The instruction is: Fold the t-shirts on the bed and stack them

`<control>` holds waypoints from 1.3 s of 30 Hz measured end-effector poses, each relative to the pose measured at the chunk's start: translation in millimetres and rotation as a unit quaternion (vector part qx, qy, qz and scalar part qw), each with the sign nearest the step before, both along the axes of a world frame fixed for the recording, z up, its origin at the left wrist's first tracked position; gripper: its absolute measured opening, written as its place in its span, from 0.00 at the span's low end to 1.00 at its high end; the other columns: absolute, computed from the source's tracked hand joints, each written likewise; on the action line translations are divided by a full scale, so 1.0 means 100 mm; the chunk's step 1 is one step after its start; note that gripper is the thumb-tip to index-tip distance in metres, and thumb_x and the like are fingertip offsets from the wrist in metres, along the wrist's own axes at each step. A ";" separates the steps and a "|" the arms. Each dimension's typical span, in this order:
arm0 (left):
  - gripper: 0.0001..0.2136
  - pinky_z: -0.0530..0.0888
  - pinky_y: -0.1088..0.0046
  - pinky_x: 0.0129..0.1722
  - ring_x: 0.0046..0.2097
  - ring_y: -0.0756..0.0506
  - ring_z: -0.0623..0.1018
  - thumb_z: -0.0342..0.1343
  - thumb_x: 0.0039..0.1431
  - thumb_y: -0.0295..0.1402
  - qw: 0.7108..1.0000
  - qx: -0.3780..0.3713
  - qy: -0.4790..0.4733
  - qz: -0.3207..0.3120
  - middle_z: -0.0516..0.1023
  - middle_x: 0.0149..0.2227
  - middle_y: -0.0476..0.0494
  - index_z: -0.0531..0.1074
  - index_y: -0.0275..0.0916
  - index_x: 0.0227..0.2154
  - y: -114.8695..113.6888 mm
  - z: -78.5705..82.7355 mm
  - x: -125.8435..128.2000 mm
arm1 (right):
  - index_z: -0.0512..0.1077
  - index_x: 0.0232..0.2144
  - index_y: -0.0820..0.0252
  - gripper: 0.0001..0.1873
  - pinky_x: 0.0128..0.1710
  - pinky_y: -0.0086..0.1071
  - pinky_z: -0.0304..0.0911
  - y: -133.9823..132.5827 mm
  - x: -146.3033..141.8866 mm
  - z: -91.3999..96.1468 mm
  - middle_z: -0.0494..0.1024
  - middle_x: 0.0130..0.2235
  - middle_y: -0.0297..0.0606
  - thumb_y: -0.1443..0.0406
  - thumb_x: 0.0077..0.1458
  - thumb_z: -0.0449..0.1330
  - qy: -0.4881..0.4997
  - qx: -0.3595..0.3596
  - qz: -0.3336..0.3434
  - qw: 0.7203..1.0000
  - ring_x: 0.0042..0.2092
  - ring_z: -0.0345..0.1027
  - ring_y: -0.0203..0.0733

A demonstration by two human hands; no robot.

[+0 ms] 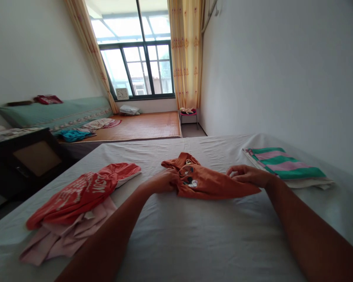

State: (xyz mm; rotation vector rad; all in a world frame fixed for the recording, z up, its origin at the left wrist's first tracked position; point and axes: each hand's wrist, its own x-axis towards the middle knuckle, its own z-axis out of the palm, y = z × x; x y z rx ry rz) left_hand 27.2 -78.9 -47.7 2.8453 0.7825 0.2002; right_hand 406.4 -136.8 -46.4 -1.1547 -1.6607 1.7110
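Spread between two bare hands, on the white bed sheet (211, 239): an orange-brown cartoon-print top (214, 186), bunched toward the left end and flatter toward the right. At its near left edge, left hand (166, 181), fingers drawn in narrow on the cloth. On its right end, right hand (250, 176), fingers curled over the fabric; impossible to make out from here whether pinching tight or merely resting. Likeliest trouble, judging by the lie of it: skewed edges, from uneven pulling. Could also slip loose at the right, given so uncertain a hold there. Probably apt to crease along the bunched left end if pressed flat without smoothing. Soft and thin by the look, so prone to ruck up the sheet underneath with any sliding tug. Off to the left, red lettered T-shirt (85, 196) over rumpled pink cloth (55, 241), just beside left forearm (117, 227) in this view; easily knocked askew by a low sweep. To the right, folded green-and-pink striped cloth (288, 163) on pale cloth (314, 183), near right forearm (308, 219); could be nudged crooked by an outward swing.
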 end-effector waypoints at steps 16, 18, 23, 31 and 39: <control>0.12 0.68 0.77 0.27 0.30 0.48 0.72 0.56 0.44 0.33 0.836 -0.127 -0.475 0.243 0.74 0.28 0.48 0.74 0.35 0.33 0.46 0.81 -0.08 | 0.70 0.28 0.58 0.13 0.20 0.25 0.65 0.54 -0.38 0.71 0.73 0.22 0.30 0.67 0.38 0.69 0.217 0.157 -0.333 0.904 0.22 0.66 0.32; 0.12 0.68 0.78 0.27 0.30 0.48 0.73 0.56 0.44 0.32 0.810 -0.075 -0.522 0.257 0.75 0.28 0.47 0.75 0.34 0.33 0.65 0.98 -0.02 | 0.71 0.28 0.59 0.13 0.20 0.24 0.66 0.72 -0.39 0.90 0.74 0.23 0.30 0.69 0.37 0.69 0.254 0.204 -0.373 0.869 0.23 0.66 0.31; 0.16 0.70 0.78 0.32 0.34 0.49 0.74 0.56 0.45 0.30 0.778 0.059 -0.595 0.192 0.77 0.33 0.48 0.74 0.37 0.41 0.71 1.58 -0.09 | 0.73 0.34 0.58 0.16 0.22 0.24 0.66 0.70 -0.33 1.30 0.76 0.27 0.30 0.65 0.39 0.69 0.287 0.326 -0.355 0.828 0.26 0.69 0.31; 0.15 0.71 0.75 0.38 0.38 0.46 0.74 0.59 0.43 0.28 0.969 -0.046 -0.224 0.096 0.76 0.37 0.44 0.78 0.37 0.38 0.24 0.73 -0.52 | 0.72 0.32 0.61 0.19 0.15 0.22 0.54 0.15 -0.07 0.09 0.71 0.20 0.29 0.58 0.38 0.70 0.008 0.110 -0.276 0.955 0.18 0.61 0.28; 0.18 0.70 0.71 0.45 0.46 0.43 0.74 0.59 0.52 0.40 0.981 -0.169 -0.094 0.029 0.76 0.47 0.41 0.75 0.43 0.46 0.03 0.38 -0.58 | 0.73 0.32 0.60 0.18 0.14 0.23 0.50 0.03 0.10 -0.14 0.70 0.20 0.30 0.52 0.47 0.62 -0.203 0.163 -0.194 0.946 0.16 0.58 0.28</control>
